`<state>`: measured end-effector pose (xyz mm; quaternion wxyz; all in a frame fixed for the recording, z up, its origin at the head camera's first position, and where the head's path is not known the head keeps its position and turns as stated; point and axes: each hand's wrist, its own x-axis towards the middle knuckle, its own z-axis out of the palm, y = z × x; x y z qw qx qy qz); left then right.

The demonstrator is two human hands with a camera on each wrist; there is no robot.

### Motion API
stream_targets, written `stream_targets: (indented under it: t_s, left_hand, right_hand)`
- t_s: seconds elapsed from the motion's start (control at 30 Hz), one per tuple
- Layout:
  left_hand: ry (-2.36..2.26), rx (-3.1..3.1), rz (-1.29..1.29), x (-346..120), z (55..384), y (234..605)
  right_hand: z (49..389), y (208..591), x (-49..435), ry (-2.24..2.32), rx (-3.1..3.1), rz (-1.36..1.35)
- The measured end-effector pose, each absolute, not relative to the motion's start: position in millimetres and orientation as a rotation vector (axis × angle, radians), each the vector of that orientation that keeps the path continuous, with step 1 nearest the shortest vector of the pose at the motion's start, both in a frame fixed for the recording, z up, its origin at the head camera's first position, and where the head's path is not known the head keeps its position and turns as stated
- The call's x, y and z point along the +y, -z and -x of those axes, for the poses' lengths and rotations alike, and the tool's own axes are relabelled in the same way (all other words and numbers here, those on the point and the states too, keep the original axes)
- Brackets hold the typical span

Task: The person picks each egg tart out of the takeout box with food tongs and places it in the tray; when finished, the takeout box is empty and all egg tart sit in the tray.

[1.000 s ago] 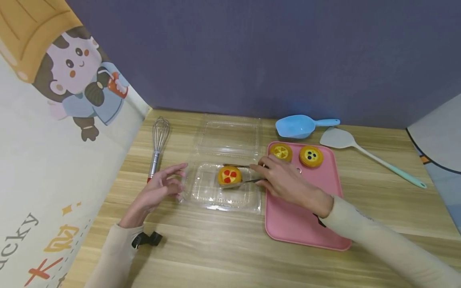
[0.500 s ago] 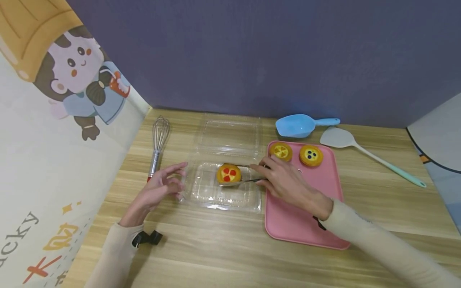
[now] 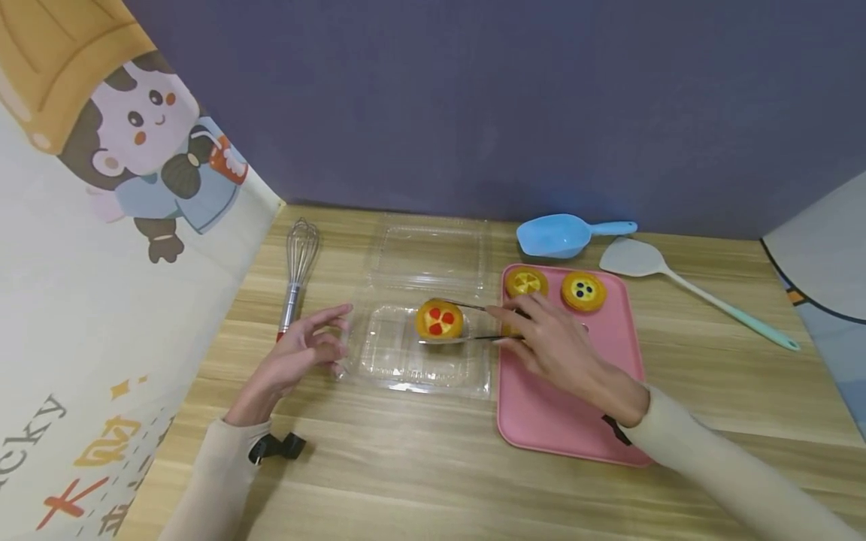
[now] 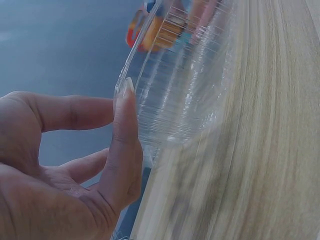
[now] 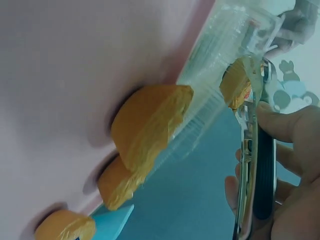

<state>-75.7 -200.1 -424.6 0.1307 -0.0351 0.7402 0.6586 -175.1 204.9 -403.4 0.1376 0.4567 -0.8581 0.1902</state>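
My right hand grips metal tongs with dark handles. Between their tips is an egg tart with red pieces on top, over the base of a clear hinged plastic container. The container lies with its lid folded back toward the wall. At its left side my left hand pinches the rim between thumb and finger, as the left wrist view shows. Right of the container, a pink tray carries a tart with yellow wedges and one with dark berries. Another tart on it is mostly hidden behind my right hand.
A whisk lies left of the container. Behind the tray are a blue scoop and a spatula with a pale green handle. A dark wall closes off the back of the wooden table.
The right hand has shifted right with the tongs, and the red-topped tart has moved slightly up and right in the head view. The left hand stays at the container's edge.
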Motion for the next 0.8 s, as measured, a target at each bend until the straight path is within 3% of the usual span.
stream_targets:
  t_s: [0.8]
  left_hand:
    - [-1.892,2.143,0.133,-184,75,428]
  right_hand:
    - [157,400,334,-0.551,-2.509,-0.931]
